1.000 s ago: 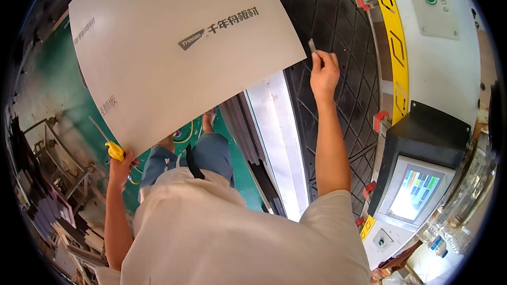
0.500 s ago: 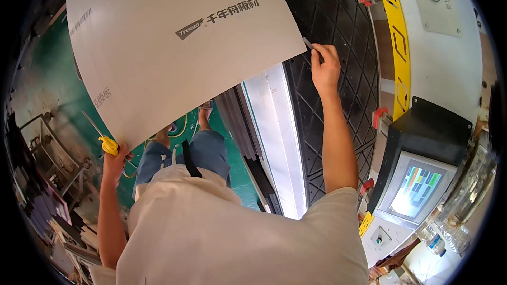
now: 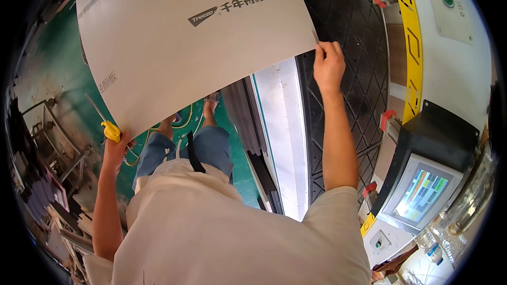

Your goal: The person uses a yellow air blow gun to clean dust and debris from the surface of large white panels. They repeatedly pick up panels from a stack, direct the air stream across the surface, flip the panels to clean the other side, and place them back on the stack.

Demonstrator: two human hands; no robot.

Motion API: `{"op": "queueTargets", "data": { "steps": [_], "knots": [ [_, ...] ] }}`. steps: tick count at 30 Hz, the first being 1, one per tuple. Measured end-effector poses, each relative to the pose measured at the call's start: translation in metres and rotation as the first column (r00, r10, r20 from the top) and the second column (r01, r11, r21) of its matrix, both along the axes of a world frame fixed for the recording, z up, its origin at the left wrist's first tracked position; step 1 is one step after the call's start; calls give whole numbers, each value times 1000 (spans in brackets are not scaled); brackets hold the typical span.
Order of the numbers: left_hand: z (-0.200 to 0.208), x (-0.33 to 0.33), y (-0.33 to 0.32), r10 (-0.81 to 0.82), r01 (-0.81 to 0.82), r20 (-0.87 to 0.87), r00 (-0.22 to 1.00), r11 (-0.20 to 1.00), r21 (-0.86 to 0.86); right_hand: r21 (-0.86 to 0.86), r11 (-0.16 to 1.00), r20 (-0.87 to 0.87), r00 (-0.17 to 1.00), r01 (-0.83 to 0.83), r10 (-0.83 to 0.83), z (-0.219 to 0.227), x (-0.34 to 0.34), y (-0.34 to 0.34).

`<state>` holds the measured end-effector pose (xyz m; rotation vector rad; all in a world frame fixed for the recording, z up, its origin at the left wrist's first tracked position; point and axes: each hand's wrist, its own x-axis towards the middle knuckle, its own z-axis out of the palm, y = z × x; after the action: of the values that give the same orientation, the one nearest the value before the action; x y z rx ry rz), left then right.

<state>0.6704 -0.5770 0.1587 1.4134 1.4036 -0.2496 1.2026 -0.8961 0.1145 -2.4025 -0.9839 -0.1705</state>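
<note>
A large beige board [image 3: 174, 58] with dark printing spans the upper middle. At its near left corner my left hand [image 3: 117, 146] is closed round a yellow-handled screwdriver [image 3: 111, 131], its long thin shaft pointing up and left. That hand also touches the board's corner; how its fingers hold the board is hidden. At the board's near right corner my right hand [image 3: 330, 67] is closed in a pinch. Between its fingertips and the edge shows the tip of a thin grey piece, mostly hidden by the fingers; its kind cannot be made out.
Right of the board runs a black ribbed machine bed [image 3: 346, 26] with red-tipped clamps [image 3: 388, 120]. A control screen [image 3: 422, 192] in a black housing stands at the right. A metal trolley frame [image 3: 50, 126] is at the left. A yellow hose [image 3: 186, 119] lies on the green floor.
The board, machine and screen have shifted rightward in view. My right hand is now closer against the board's corner, and less of the grey piece shows. My left hand keeps the screwdriver.
</note>
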Motion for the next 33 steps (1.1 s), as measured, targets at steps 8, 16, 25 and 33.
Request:
{"op": "queueTargets", "data": {
  "steps": [8,16,25,33],
  "knots": [
    [4,6,-1,20,-20,-15,1000,1000,-12,103,963,-232,935,-250,268,8,-163,73],
    [0,0,0,25,-24,43,999,999,-29,75,990,-67,991,118,-114,10,2,8],
    [1,-1,-3,38,-37,31,999,999,-6,229,941,-367,874,-248,319,10,-266,120],
    [-5,-6,-4,43,-44,58,997,999,8,91,975,-94,976,203,-195,10,-59,40]
  ]
}}
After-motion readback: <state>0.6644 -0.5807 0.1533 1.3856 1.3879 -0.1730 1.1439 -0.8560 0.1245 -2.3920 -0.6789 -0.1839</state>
